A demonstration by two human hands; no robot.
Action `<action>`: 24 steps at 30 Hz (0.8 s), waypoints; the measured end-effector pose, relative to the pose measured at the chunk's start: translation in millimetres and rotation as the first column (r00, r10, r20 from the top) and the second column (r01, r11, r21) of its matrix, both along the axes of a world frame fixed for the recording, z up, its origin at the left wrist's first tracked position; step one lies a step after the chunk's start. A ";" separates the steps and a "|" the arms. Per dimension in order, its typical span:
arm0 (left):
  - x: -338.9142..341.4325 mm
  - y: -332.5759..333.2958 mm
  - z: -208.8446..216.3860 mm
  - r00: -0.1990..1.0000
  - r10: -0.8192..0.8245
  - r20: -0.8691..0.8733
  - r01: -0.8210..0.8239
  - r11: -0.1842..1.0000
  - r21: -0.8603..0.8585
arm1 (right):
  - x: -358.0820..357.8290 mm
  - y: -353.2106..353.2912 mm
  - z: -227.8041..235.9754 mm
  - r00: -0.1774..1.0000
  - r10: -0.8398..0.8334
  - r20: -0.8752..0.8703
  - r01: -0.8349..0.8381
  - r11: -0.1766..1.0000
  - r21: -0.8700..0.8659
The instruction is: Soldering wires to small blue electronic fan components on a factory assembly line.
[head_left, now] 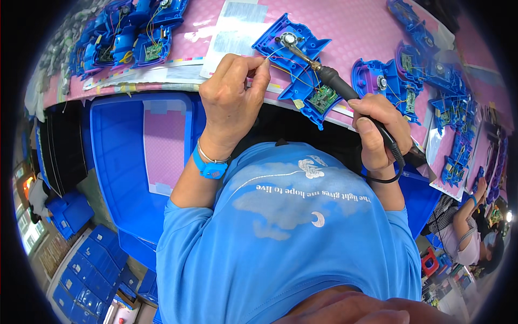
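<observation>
Soldering iron (335, 81), gripped in my right hand (380, 127).
Axis diagonal, tip pointing away-left at blue housing's (295, 66) speaker (289, 39); left of housing, my left hand (234, 89) pinches wire (276, 52); below, white-lettered shirt (291, 245).

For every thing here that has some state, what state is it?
Left hand: pinching a thin strand
Right hand: closed around soldering iron
Soldering iron: tip at speaker, heat unclear
Blue shell under iron: open, circuit board exposed
Blue bin: open-topped
Blue wristband: worn
</observation>
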State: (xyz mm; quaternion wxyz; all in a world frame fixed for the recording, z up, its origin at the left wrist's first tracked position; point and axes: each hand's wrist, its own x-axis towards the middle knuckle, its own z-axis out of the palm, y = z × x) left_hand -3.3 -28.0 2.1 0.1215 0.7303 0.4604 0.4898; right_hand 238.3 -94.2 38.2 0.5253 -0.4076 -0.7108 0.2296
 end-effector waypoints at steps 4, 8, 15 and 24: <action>-1.3 0.4 2.2 1.000 0.005 0.013 -0.005 1.000 0.004 | 1.8 -4.2 0.3 1.000 0.012 -0.015 -0.011 0.999 0.044; -7.3 -1.8 7.1 0.999 0.036 -0.018 -0.036 0.999 -0.010 | 5.7 -5.7 2.0 0.979 -0.012 -0.204 0.019 0.999 0.031; -12.4 -1.9 -0.7 0.999 0.041 -0.023 -0.041 0.999 -0.013 | -2.9 11.5 11.5 0.999 0.003 -0.049 -0.006 0.998 -0.060; -12.6 -0.8 -0.1 0.998 0.034 -0.048 -0.035 0.999 -0.012 | -5.2 18.8 10.7 0.999 0.036 -0.016 -0.037 0.997 -0.071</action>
